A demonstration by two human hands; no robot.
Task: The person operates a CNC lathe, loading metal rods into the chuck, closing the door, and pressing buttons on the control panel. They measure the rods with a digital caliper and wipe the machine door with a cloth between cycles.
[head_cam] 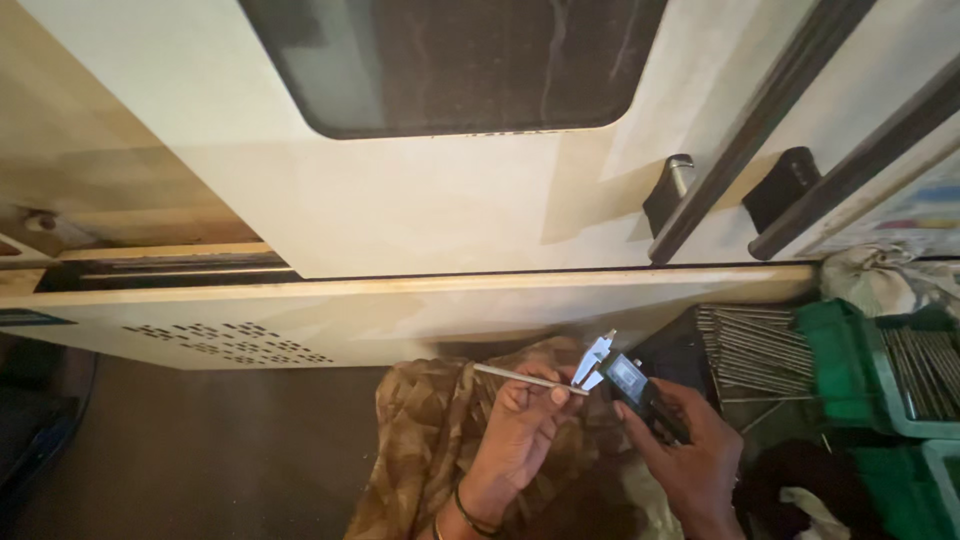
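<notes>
Left hand [520, 425] pinching a thin metal rod [525, 377], right hand [685, 440] gripping a digital caliper [625, 375] whose jaws close around the rod's end; beyond, green crates [850, 370] of rods, cream machine door [420, 190] behind

– Any screens or labels here?
– One small grey rectangular display [627, 372] on the digital caliper [632, 385], low and right of centre
– Anything on the machine?
– A colourful printed sticker [925, 215] at the far right edge, and a dark blue label [30, 319] on the pale panel at left
</notes>
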